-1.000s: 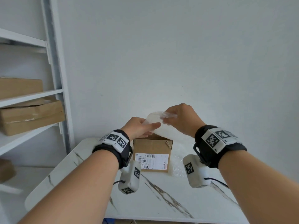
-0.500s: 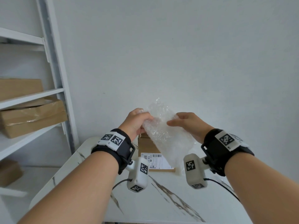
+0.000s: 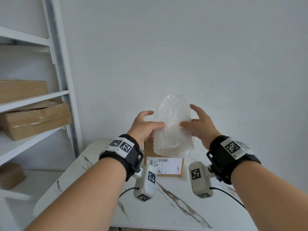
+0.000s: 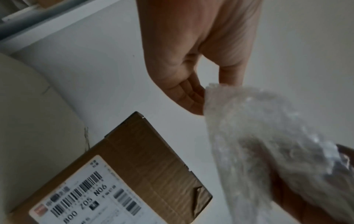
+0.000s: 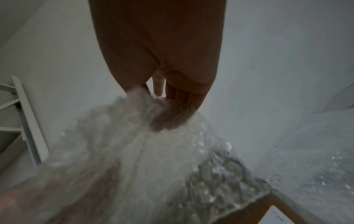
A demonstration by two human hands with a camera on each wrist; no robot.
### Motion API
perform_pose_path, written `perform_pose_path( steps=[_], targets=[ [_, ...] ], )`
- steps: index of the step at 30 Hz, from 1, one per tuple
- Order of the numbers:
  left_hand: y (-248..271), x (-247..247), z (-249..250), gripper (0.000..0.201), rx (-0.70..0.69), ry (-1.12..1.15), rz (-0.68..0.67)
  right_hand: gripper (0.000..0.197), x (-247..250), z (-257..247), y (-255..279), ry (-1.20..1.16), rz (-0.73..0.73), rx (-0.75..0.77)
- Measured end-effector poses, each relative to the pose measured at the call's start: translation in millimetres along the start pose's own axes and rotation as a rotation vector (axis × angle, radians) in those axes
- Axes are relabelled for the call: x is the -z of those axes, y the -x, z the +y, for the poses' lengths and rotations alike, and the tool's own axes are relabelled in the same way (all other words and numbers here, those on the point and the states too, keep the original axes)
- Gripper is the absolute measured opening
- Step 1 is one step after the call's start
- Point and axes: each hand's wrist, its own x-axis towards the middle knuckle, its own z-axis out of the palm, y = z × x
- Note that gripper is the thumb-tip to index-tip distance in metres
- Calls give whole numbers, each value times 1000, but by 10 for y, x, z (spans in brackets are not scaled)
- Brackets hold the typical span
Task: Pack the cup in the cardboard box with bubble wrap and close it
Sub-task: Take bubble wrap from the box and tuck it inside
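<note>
White marble-veined worktop (image 3: 175, 212) against plain wall. Both hands lift a clear crumpled bubble-wrap sheet (image 3: 172, 125) above the brown labelled cardboard box (image 3: 164, 165) near the far edge. Left hand (image 3: 143, 125) and right hand (image 3: 199, 125) pinch its sides, fingers partly spread. Cup not discernible. Likely step: cushioning; next, lower the wrap into the box.

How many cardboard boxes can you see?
4: one box on the table under the hands, two boxes on middle shelves, one lower down. More may be hidden.

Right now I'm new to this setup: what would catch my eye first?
The bubble wrap, held upright between the left hand and right hand, above the labelled box on the marble table. More boxes sit on shelves at left.
</note>
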Motion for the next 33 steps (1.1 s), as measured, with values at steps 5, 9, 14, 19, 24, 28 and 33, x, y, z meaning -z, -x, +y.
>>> perform_pose_path(
  steps=[5,9,14,19,24,28,33],
  targets=[
    [8,-9,46,22,-151,-123,38,39,-43,4,19,-5,42,57],
    [-2,4,84,29,-160,-148,-31,45,-45,-50,17,-20,18,89],
    [-43,101,85,64,-79,-96,-76,82,-15,-49,-9,136,-259,127],
    [-66,68,66,76,-85,-259,-67,71,-87,-63,-29,508,-137,152],
    [-65,17,119,49,-213,-519,75,39,-109,-39,-40,630,-6,240],
    [-101,35,152,21,-214,-447,14,21,-49,-87,-95,527,69,260],
    [-128,3,108,16,-174,-275,-64,52,-39,-47,-161,113,-108,17]
  ],
)
